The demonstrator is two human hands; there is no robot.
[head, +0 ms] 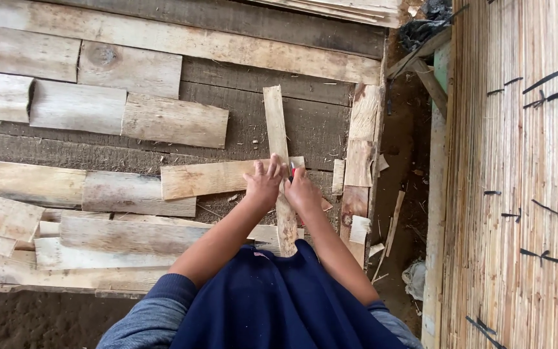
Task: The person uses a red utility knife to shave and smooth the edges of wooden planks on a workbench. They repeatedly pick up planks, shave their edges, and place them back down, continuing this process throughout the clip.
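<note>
At the centre of the frame, the left hand lies flat with fingers spread, pressing on a narrow wooden strip that runs upright from mid-frame down to the dark blue garment. The right hand is closed around a small red-tipped tool just beside the strip. Both forearms reach up from the bottom. Wooden slats lie on the plank floor to the left.

Loose pale planks on a dark wooden floor, a bamboo mat wall alongside.
</note>
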